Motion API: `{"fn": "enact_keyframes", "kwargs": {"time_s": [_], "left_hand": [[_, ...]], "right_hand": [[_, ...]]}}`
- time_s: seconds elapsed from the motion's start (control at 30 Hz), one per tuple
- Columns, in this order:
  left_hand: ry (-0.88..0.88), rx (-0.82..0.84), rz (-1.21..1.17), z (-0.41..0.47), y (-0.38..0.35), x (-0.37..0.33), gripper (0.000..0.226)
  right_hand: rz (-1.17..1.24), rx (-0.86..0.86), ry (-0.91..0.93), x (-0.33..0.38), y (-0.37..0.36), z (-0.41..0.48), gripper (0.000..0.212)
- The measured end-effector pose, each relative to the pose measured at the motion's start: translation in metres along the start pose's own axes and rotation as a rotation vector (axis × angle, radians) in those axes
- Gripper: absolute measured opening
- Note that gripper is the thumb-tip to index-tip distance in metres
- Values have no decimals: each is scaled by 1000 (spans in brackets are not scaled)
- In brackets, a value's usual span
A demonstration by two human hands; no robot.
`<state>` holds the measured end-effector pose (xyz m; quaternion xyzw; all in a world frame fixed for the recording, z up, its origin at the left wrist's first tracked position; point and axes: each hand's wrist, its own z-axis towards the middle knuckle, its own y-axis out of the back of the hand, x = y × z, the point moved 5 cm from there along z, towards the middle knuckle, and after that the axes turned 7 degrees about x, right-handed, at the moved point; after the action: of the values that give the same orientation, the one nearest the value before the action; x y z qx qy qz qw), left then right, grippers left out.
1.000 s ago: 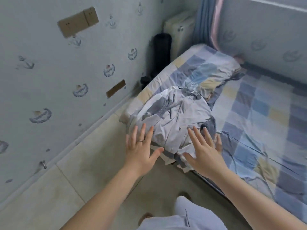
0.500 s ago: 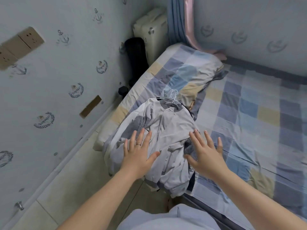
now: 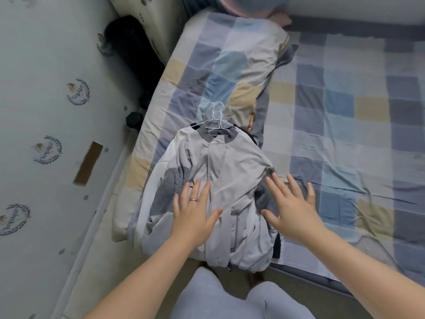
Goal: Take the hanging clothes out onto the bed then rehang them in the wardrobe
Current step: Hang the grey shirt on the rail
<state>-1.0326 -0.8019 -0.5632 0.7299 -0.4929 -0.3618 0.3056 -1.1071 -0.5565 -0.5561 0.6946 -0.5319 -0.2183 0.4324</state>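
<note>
Clothes pile (image 3: 218,180) sits mid-frame on the bed's (image 3: 345,111) left side, spilling over its bottom edge. Hanger hooks (image 3: 215,116) stick out the top onto the lower end of the pillow (image 3: 241,61), upper middle. Left hand (image 3: 195,215) is over the pile, right hand (image 3: 292,208) over its right edge. The wall (image 3: 46,134) runs down the left.

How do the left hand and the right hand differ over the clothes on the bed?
The left hand wears a ring; the right hand shows none. The left hand is over the front of the grey jacket; the right hand is at its edge, over a dark ribbed garment and the checked sheet. Both are open, palm down, fingers spread, holding nothing.
</note>
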Motion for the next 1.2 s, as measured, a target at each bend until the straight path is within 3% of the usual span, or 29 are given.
{"fn": "enact_keyframes", "kwargs": {"time_s": [0.2,0.47,0.77,0.97,1.2], "left_hand": [[-45,59,8,108,-19,43,75],[-58,66,31,279,-67,98,74],[-56,-34,58,423,-65,128,77],[75,-118,-103,456,-52,134,56],[107,-59,-379,426,-43,138,25]], "right_hand": [[33,89,-135,3,-57,83,82],[76,144,-161,19,-127,230,81],[47,38,-119,19,-139,389,79],[35,15,-160,4,-138,434,79],[157,12,-170,9,-127,414,84]]}}
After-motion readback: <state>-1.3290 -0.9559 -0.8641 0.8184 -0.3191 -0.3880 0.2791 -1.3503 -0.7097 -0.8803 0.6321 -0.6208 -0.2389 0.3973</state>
